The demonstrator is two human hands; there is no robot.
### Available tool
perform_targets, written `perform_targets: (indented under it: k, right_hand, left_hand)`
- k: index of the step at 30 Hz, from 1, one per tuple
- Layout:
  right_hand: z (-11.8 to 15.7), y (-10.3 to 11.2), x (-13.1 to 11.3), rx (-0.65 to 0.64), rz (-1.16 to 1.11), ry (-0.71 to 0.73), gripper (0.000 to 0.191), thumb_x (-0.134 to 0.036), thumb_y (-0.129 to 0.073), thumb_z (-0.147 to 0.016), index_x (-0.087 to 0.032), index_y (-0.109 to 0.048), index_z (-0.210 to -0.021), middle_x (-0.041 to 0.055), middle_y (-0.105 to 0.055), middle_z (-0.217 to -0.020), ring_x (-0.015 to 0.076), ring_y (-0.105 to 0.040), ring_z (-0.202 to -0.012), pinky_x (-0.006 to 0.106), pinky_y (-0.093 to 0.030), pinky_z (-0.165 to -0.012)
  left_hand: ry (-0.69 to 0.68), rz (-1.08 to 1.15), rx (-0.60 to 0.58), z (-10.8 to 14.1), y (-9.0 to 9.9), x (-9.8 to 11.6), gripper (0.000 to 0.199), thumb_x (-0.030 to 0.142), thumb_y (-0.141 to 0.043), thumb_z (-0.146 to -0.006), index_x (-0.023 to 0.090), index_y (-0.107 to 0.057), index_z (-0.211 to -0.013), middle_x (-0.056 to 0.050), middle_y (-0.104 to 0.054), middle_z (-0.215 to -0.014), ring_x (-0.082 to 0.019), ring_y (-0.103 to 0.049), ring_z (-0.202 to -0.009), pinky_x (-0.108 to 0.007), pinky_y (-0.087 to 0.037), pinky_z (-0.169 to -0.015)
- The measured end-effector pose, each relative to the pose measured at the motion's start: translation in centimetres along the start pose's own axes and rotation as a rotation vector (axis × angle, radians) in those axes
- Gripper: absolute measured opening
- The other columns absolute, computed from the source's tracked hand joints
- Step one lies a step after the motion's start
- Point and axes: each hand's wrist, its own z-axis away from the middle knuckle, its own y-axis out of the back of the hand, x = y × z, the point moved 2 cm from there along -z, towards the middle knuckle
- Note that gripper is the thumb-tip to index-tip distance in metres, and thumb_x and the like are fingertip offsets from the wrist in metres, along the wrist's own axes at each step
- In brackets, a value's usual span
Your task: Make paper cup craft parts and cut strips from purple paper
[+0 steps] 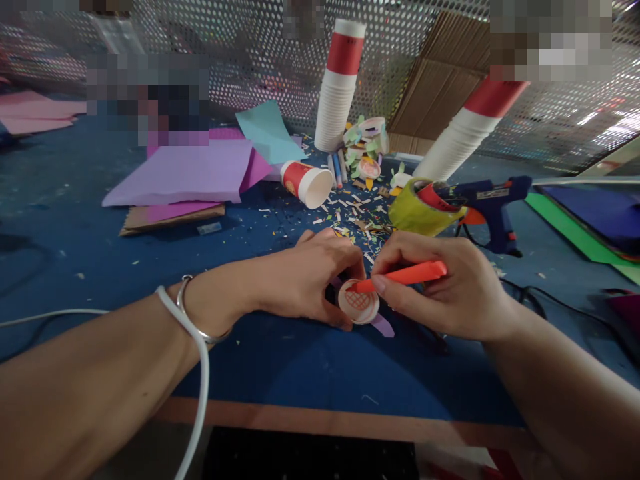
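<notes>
My left hand (325, 277) grips the edge of a small round white paper piece (359, 313), its fingers curled around the left side. Orange crosshatched lines mark the face of this piece, and a purple paper strip (384, 326) sticks out at its lower right. Between the thumb and fingers of my right hand (445, 287) is an orange marker (413, 274), its tip touching or just over the drawn lines. A silver bangle and a white cable lie across my left wrist.
Paper scraps litter the blue table (300, 373). A red-and-white paper cup (306, 183) lies on its side. Behind stand cup stacks (334, 107) and small paper flowers (367, 143). At right, a blue glue gun (500, 207) rests by a yellow tape roll (420, 210); purple paper (185, 170) lies left.
</notes>
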Motion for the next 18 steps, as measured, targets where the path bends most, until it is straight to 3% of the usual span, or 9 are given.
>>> perform_targets:
  k: [7, 18]
  right_hand:
    - [0.24, -0.23, 0.17, -0.08, -0.016, -0.035, 0.014, -0.024, -0.065, -0.088, -0.016, -0.061, -0.078, 0.0011, -0.065, -0.067, 0.0083, -0.052, -0.052, 0.022, -0.042, -0.048]
    - [0.13, -0.04, 0.07, -0.058, -0.036, -0.023, 0.014, -0.02, -0.066, -0.085, -0.019, -0.057, -0.075, -0.0017, -0.062, -0.064, 0.0082, -0.05, -0.05, 0.022, -0.04, -0.047]
  left_hand:
    - [0.015, 0.007, -0.014, 0.05, 0.1, 0.19, 0.048, 0.045, -0.083, -0.072, 0.021, -0.062, -0.108, -0.004, -0.063, -0.109, -0.028, -0.049, -0.107, -0.039, -0.032, -0.088]
    - [0.006, -0.004, -0.02, -0.08, -0.02, 0.02, 0.051, 0.048, -0.083, -0.071, 0.021, -0.063, -0.109, -0.004, -0.063, -0.108, -0.029, -0.049, -0.107, -0.038, -0.032, -0.083]
